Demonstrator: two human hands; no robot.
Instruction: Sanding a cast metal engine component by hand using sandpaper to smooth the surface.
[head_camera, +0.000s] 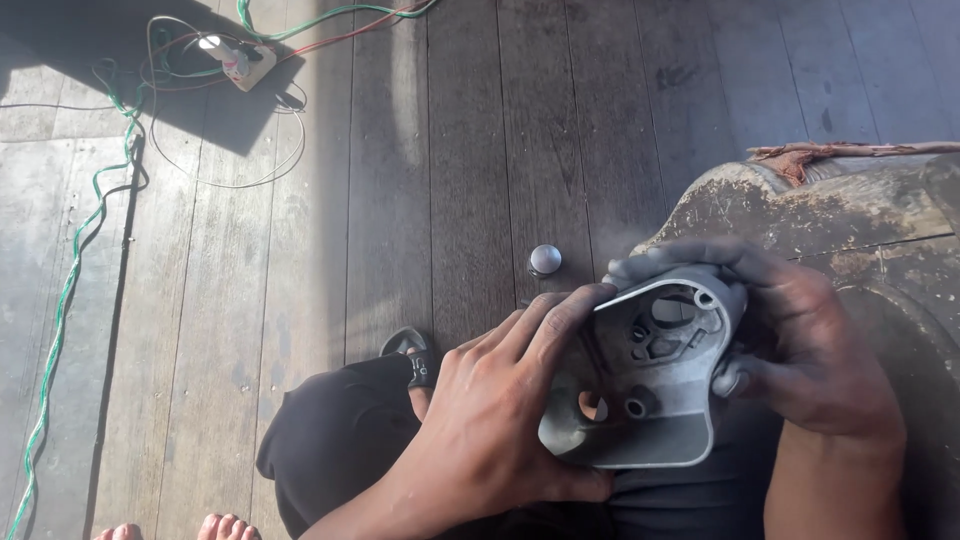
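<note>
Both hands, the left hand (490, 410) and the right hand (790, 340), are clamping a grey cast-metal housing (655, 375) from either side, holding it over the lap, while a small round metal cap (545, 260) is lying beyond on the plank floor (450, 150), and tangled cables (150, 110) are trailing farther off.

Left part of grey metal casting (655, 400) under left hand's fingers (545, 325).

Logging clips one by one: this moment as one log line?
left hand: grips grey metal casting | right hand: grips casting | floor: round metal cap
</note>
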